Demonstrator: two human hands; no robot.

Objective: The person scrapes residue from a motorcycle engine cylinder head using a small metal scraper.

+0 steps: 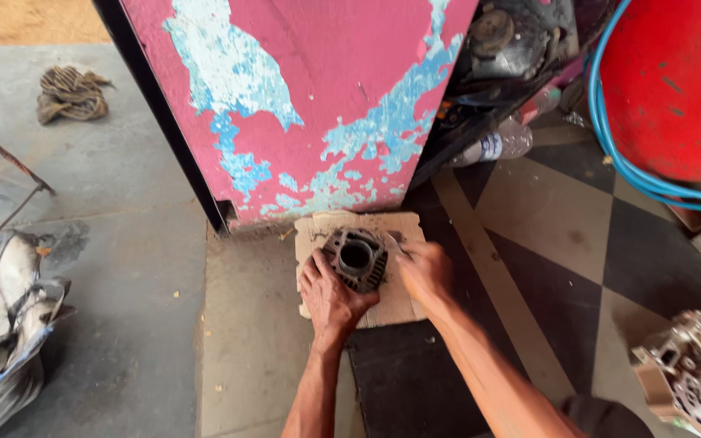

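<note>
We see one grey finned engine cylinder point(356, 259) with a single round bore facing up, sitting on one torn piece of cardboard point(399, 304) that lies flat on the floor just in front of a pink panel point(310, 89). The left hand point(328, 294) rests against the cylinder's near-left side, its fingers spread and curled around the fins, thumb toward the lower edge. The right hand point(423, 272) is at the cylinder's right side, touching or almost touching it; it is blurred, so we cannot tell whether its fingers pinch anything or are pressed together. Both forearms are bare.

The pink panel stands upright, its paint flaked away in several pale blue patches, with one dark frame edge running along its left side. To the right of it we count one clear plastic bottle point(496, 146) lying on its side among dark, oily parts. The floor there is laid in dark and light tiles point(545, 243). Farther right stands one large red rounded body point(675, 81) with loops of blue hose point(634, 174) hanging beside it. At the lower right corner lies one metal engine casing point(695, 369). On the left, over bare concrete, we count one crumpled rag point(70, 93) and one heap of silvery sheet point(2, 316).
</note>
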